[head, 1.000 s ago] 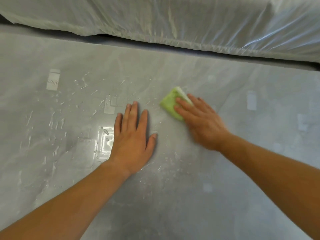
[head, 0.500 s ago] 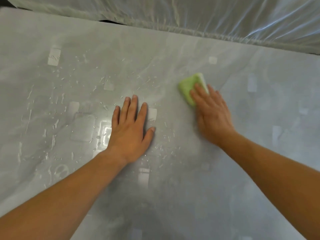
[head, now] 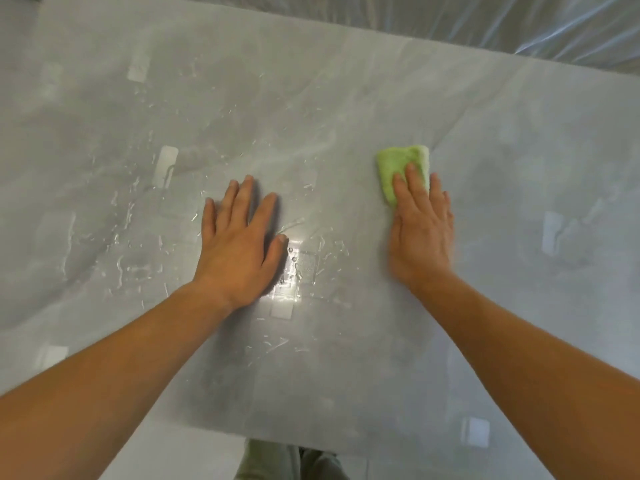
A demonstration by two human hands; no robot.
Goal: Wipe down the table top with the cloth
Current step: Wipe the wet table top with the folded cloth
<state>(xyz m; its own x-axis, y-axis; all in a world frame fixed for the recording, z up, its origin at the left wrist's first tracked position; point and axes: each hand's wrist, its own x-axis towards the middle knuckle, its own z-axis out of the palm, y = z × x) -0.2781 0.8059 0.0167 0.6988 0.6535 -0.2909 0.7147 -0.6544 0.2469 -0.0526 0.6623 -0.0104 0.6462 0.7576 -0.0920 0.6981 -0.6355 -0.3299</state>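
Observation:
A folded light-green cloth (head: 398,168) lies flat on the glossy grey table top (head: 311,98), right of centre. My right hand (head: 420,233) presses down on the near part of the cloth with straight fingers, covering its near half. To its left, my left hand (head: 240,244) rests flat on the bare table, fingers straight and slightly spread, holding nothing. Streaks and droplets of water (head: 131,216) cover the table's left and middle, around and beyond my left hand.
Clear plastic sheeting (head: 519,22) lies bunched past the table's far edge at the top right. The table's near edge runs across the bottom, where my trouser legs (head: 287,460) and pale floor show below it.
My right hand has slid the cloth to the right, away from my left hand. The left hand has stayed planted flat. The view has tilted down, so the near edge shows.

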